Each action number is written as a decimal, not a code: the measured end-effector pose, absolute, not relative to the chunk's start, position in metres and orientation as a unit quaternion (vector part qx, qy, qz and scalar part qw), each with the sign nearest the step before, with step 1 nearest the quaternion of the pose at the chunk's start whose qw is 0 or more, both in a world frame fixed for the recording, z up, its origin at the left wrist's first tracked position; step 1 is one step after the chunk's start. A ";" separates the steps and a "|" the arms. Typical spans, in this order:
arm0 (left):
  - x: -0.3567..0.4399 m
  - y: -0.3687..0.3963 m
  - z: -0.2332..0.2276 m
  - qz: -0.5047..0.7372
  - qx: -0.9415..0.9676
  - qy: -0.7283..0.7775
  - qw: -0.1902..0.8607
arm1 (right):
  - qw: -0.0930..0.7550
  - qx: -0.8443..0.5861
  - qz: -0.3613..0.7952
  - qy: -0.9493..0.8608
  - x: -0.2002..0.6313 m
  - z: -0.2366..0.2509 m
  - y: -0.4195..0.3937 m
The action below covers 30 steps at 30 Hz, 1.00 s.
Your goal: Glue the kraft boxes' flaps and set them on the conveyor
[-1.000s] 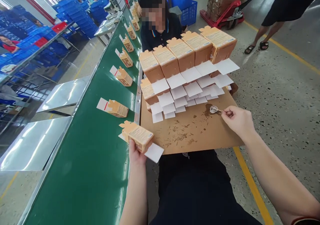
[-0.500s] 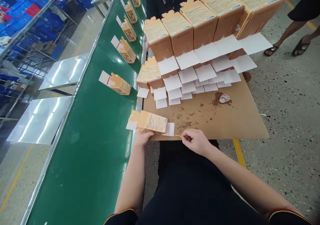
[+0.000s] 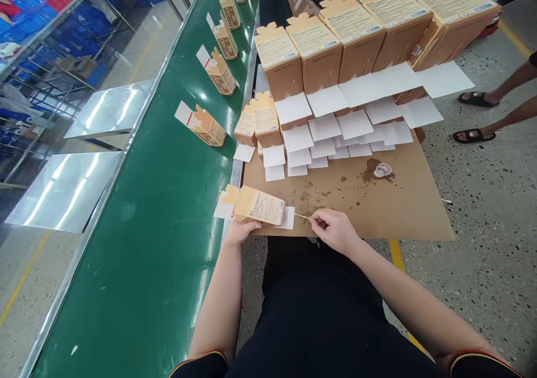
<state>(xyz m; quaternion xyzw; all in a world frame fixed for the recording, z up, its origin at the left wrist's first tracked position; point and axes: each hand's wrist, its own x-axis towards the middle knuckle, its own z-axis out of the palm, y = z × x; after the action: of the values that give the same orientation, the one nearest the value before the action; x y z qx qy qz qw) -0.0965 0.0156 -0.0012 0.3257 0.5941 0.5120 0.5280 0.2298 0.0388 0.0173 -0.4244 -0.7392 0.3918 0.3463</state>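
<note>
Steady the carton (image 3: 265, 206) just below frame centre with left hand (image 3: 242, 231) clamped on it, and guide the thin stick (image 3: 302, 216) pinched in right hand (image 3: 334, 230) lightly by the white flap (image 3: 289, 218).

carton (image 3: 264, 206): print too small to read | co-worker (image 3: 274, 3): head cut off

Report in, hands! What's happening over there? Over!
Left fingers: holding carton. Right fingers: pinching thin stick, tip near carton's white flap. Small clear dish off right, not between them.

Matt cardboard box (image 3: 260, 206), smooth belt (image 3: 155, 227) (glossy)
</note>
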 end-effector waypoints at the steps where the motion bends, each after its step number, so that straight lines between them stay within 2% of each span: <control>1: -0.095 0.015 0.003 0.499 0.339 0.595 0.531 | 0.358 -0.434 0.387 -0.731 0.230 0.018 0.042; 9: -0.063 0.012 0.044 0.454 0.477 0.564 0.498 | 0.432 -0.514 0.364 -0.646 0.246 0.029 0.049; 12: -0.058 0.013 0.047 0.418 0.492 0.569 0.510 | 0.442 -0.528 0.361 -0.629 0.251 0.031 0.044; 23: -0.056 0.021 0.056 0.404 0.487 0.590 0.502 | 0.470 -0.523 0.357 -0.614 0.253 0.038 0.028; 26: -0.082 0.020 0.061 0.401 0.483 0.628 0.459 | 0.483 -0.518 0.345 -0.616 0.254 0.039 0.029; 30: -0.162 0.007 0.076 0.481 0.399 0.698 0.349 | 0.491 -0.532 0.325 -0.608 0.266 0.037 0.032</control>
<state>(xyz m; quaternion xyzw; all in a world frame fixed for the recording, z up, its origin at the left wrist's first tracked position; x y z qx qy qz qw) -0.1620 0.0073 0.0764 0.3991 0.6984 0.4809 0.3489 0.2658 0.0315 0.0371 -0.5323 -0.6081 0.3253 0.4910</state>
